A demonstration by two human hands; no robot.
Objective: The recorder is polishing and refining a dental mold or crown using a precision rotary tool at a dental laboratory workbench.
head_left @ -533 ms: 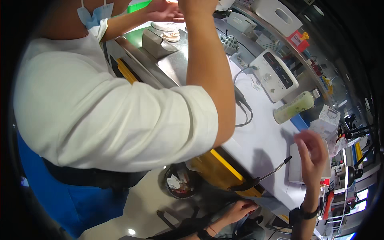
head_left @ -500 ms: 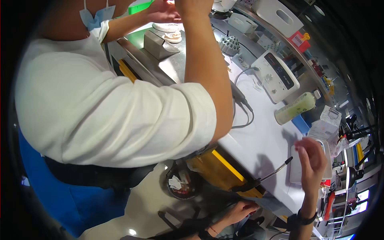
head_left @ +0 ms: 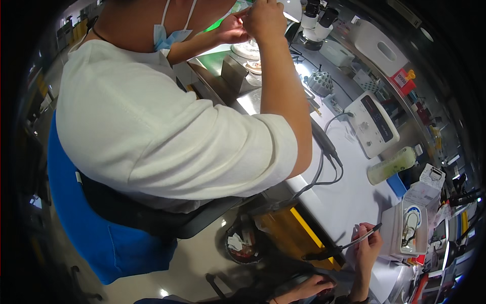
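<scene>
My right hand [head_left: 365, 249] pinched a thin dark tool [head_left: 340, 248] near the white table [head_left: 349, 195] edge | left hand [head_left: 309, 288] low, fingers' state unclear | co-worker [head_left: 167, 131] left.

Right hand [head_left: 365, 244] raised at lower right of view, forearm rising from bottom edge, fingers curled in pinch grip, closed on thin object. Left hand [head_left: 309, 288] low at bottom edge, fingers loosely curled, grip unclear.
</scene>
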